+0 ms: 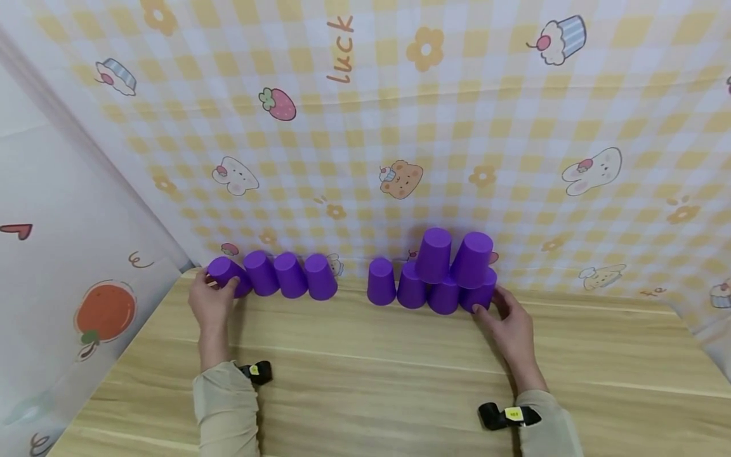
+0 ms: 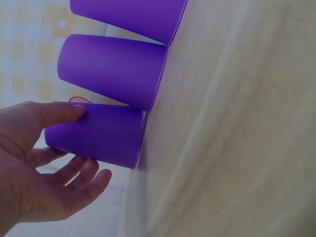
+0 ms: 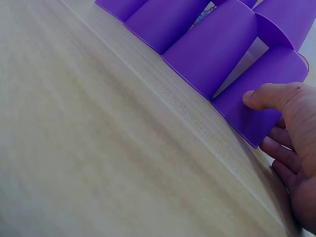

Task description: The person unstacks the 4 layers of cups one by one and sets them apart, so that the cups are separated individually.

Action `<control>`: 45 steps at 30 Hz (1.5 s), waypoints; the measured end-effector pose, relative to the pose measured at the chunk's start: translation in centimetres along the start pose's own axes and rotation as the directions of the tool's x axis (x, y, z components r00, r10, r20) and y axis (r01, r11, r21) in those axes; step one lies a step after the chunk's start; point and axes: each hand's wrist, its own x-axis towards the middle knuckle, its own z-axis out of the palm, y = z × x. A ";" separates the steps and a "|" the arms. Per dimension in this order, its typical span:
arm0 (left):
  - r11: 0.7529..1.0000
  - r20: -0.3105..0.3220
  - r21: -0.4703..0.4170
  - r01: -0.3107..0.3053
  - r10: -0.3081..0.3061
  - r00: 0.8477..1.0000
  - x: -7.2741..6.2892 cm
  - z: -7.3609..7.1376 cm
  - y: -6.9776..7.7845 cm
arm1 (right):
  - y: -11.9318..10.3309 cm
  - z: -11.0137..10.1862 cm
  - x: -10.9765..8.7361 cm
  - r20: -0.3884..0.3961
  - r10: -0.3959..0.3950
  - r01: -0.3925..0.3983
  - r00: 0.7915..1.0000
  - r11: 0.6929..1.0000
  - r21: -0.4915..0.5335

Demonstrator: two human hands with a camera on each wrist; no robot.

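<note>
Upside-down purple cups stand in two groups by the back of the table. My left hand (image 1: 210, 306) grips the leftmost cup (image 2: 106, 136) of the left row, thumb on the near side and fingers around the far side. That cup leans slightly in the head view; whether its whole rim touches the table I cannot tell. On the right, my right hand (image 1: 513, 330) holds the rightmost bottom cup (image 3: 261, 91), its thumb on the front. Two cups, the left upper cup (image 1: 434, 257) and the right upper cup (image 1: 473, 261), rest on the right group's bottom row.
A gap of wooden table (image 1: 351, 317) separates the two groups. Close behind the cups hangs a yellow checked cloth (image 1: 354, 146) with cartoon prints. A white printed sheet (image 1: 51, 209) borders the table's left side. Black wrist cameras sit on both sleeves.
</note>
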 end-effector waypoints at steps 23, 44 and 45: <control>0.994 0.089 -0.080 0.069 -0.062 0.994 0.7 0.8 -0.3 | 0.0 0.1 0.0 -0.005 -0.002 0.002 1.000 1.000 -0.008; 0.944 -0.245 -0.329 -0.017 -0.068 0.967 0.5 0.4 1.5 | 0.1 0.0 0.1 -0.004 0.004 -0.004 1.000 1.000 -0.004; 0.937 -0.276 -0.346 -0.035 -0.066 0.959 0.5 0.3 1.9 | 0.1 0.0 0.1 -0.003 0.002 -0.002 1.000 1.000 0.000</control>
